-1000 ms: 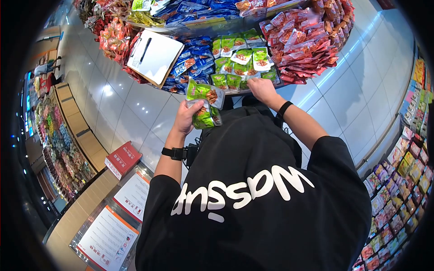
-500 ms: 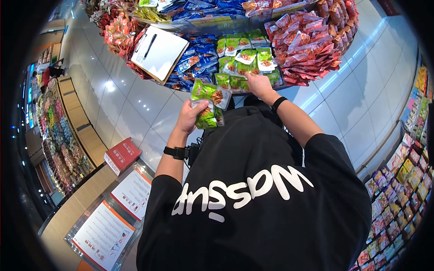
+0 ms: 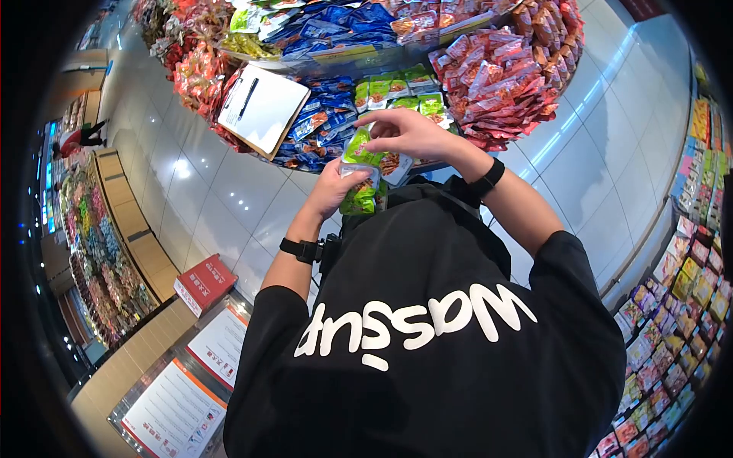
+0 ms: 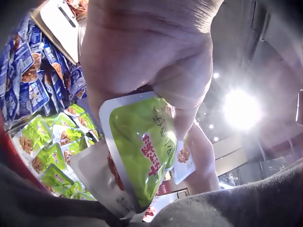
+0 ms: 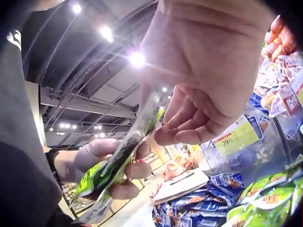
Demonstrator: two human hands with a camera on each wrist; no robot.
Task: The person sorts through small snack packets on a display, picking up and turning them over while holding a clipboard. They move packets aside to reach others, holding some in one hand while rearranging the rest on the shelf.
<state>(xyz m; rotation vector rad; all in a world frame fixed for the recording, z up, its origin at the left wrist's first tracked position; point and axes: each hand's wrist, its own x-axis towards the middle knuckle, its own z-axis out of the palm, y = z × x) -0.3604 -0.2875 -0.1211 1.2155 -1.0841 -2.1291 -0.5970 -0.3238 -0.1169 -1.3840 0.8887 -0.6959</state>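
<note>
My left hand [image 3: 330,189] grips a small bunch of green snack packets [image 3: 359,202] with pale edges, its thumb across the front. In the left wrist view a green packet [image 4: 137,142] with red lettering stands out below the palm, with a grey-edged packet behind it. My right hand [image 3: 408,133] is over the upper packet of the bunch, pinching it between thumb and curled fingers. From the right wrist, the clear edge of the packets [image 5: 102,179] runs from the left hand's fingers up to the right thumb.
Beyond my hands stands a display bin of green packets [image 3: 374,93], blue packets [image 3: 324,107] and red packets [image 3: 496,84]. A clipboard [image 3: 263,114] with a pen lies on the goods. A price tag [image 5: 236,139] marks the upper tier. Red box [image 3: 206,282] and sign boards are at left.
My right hand has come away from the green packets in the bin and moved left onto the packets in my left hand. The left hand keeps its grip and has shifted slightly right.
</note>
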